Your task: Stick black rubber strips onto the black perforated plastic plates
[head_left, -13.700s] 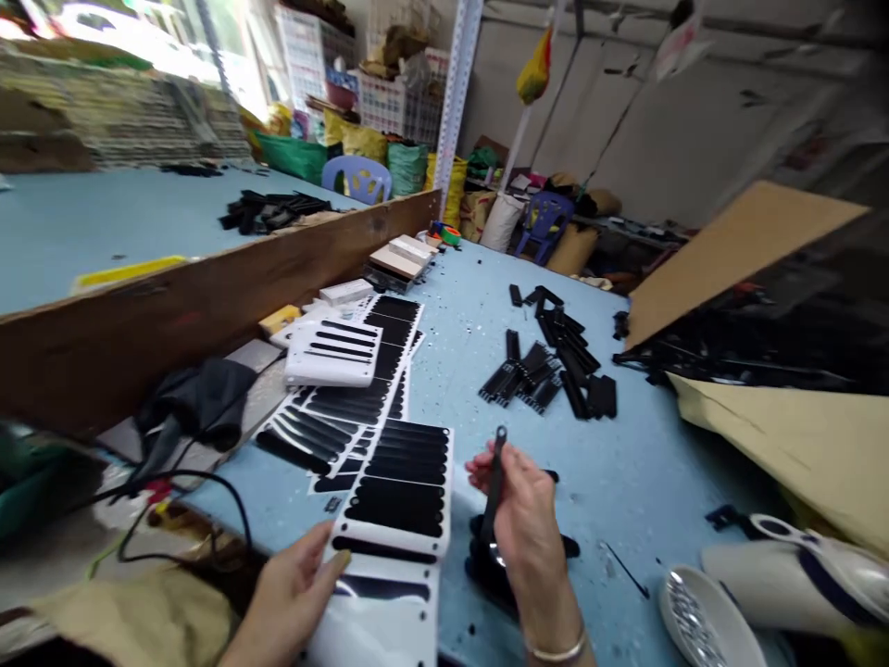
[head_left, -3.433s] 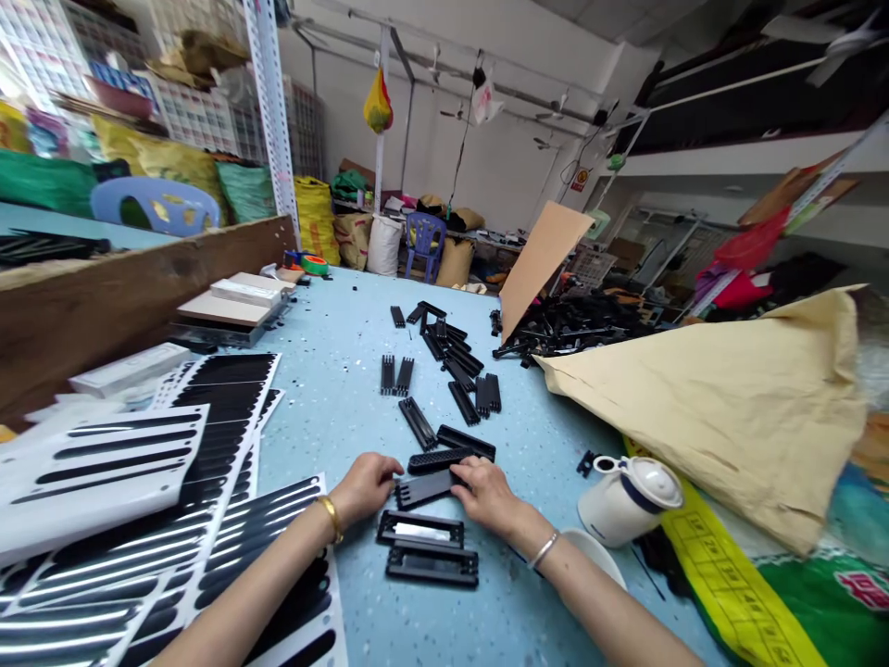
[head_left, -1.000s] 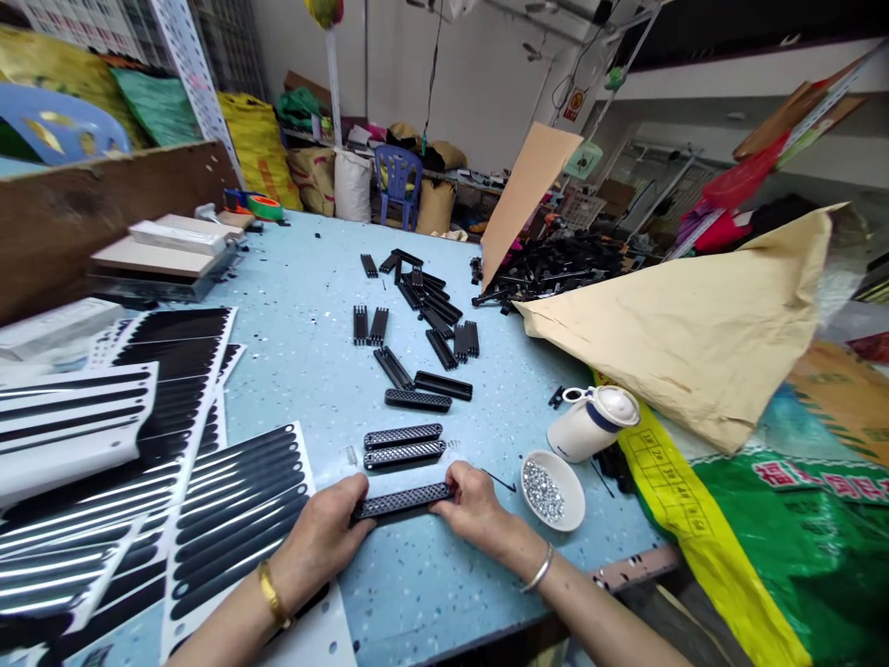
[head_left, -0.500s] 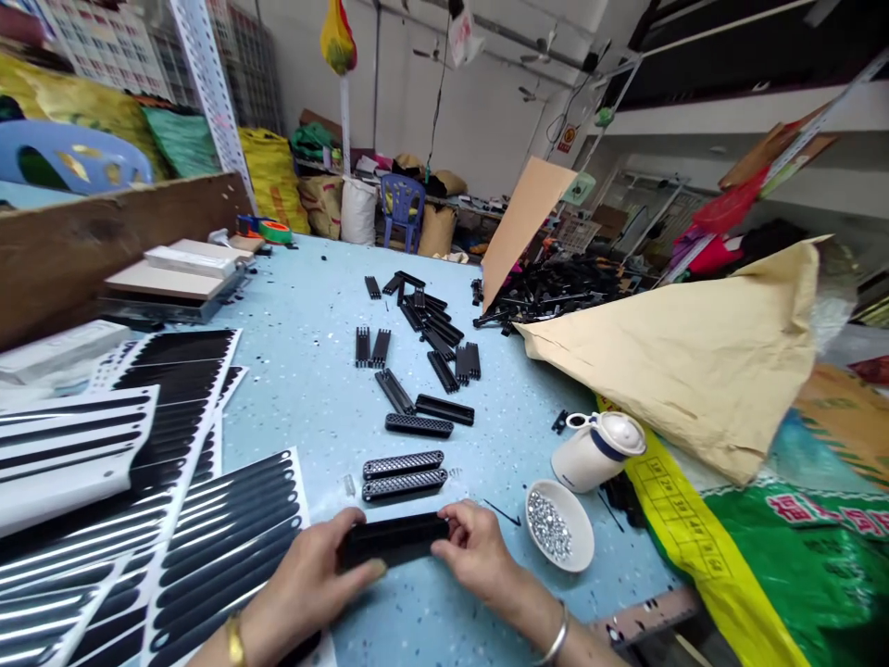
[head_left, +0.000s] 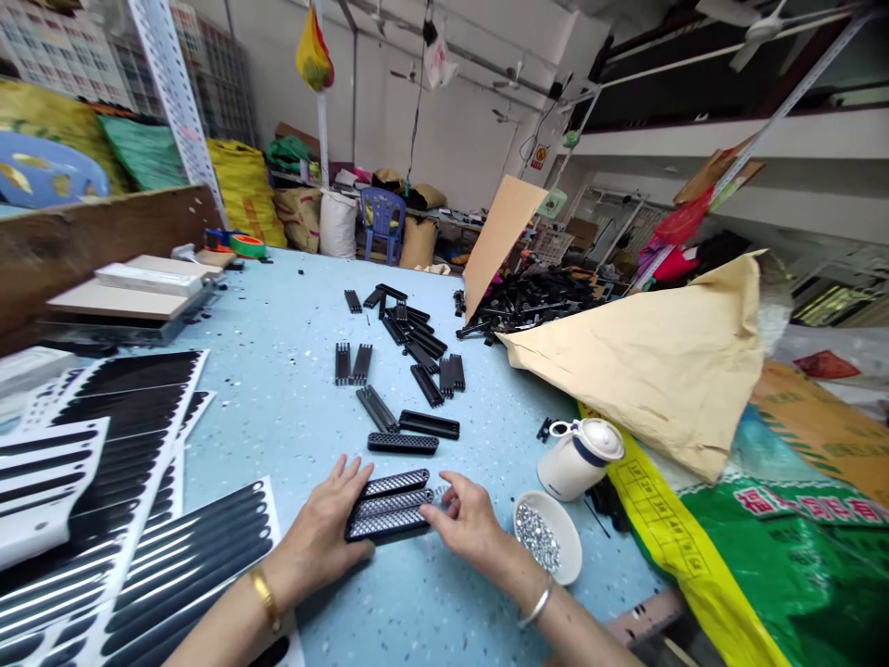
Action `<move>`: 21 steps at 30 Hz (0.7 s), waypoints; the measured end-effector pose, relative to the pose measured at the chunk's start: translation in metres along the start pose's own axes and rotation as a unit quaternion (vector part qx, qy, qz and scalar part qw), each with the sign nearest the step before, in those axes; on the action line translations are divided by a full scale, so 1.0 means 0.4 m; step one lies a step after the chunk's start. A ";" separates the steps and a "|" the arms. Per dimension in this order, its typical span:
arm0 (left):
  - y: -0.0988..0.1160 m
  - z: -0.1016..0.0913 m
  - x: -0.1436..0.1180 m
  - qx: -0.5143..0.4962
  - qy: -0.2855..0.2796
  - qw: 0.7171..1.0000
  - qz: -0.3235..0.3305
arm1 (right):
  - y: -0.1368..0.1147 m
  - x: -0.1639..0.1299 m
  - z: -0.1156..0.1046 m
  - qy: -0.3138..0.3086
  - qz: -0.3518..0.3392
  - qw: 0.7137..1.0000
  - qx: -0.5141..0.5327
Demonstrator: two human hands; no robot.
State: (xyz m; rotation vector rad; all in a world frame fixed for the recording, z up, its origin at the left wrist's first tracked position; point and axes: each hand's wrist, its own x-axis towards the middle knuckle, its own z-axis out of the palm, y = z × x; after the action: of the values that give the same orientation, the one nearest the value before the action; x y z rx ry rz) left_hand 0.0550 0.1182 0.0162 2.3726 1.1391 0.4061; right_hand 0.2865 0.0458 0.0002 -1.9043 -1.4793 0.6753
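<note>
Nearest strip (head_left: 387,526) had joined two latticed strips (head_left: 393,502) at lower centre, making three abreast; left hand (head_left: 325,521) spanned their ends, fingers spread; right hand's (head_left: 472,523) grip was unclear.

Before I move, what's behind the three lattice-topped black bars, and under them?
Behind the three lattice-topped black bars lies another textured black bar, with an open-channel black bar beyond it. The blue table shows in front; anything underneath them is covered.

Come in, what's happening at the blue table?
Left hand open at the left ends of three black bars. Right hand at their right ends. White bowl further right, clear of bars.
</note>
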 end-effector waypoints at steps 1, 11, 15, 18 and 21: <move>0.010 0.001 0.013 -0.011 -0.019 1.000 -0.005 | -0.007 0.007 -0.003 0.004 -0.035 0.999 -0.038; 0.046 0.031 -0.052 -0.082 -0.012 0.997 -0.006 | -0.014 0.089 -0.053 -0.050 -0.017 0.995 -0.079; 0.038 -0.022 0.046 -0.024 0.035 0.992 -0.122 | 0.001 0.227 -0.038 -0.078 0.081 0.992 -0.054; 0.012 -0.050 0.155 0.013 0.037 0.986 -0.163 | -0.008 0.282 0.001 -0.111 0.112 0.987 -0.039; -0.009 -0.051 0.217 0.031 0.004 0.987 -0.159 | -0.017 0.273 0.029 -0.123 0.105 0.986 -0.036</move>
State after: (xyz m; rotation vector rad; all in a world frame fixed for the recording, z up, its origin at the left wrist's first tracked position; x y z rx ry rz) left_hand 0.0965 0.1947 0.0369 2.1878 1.5232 0.2716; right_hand 0.2998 0.1551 -0.0046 -2.1132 -1.4780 0.9971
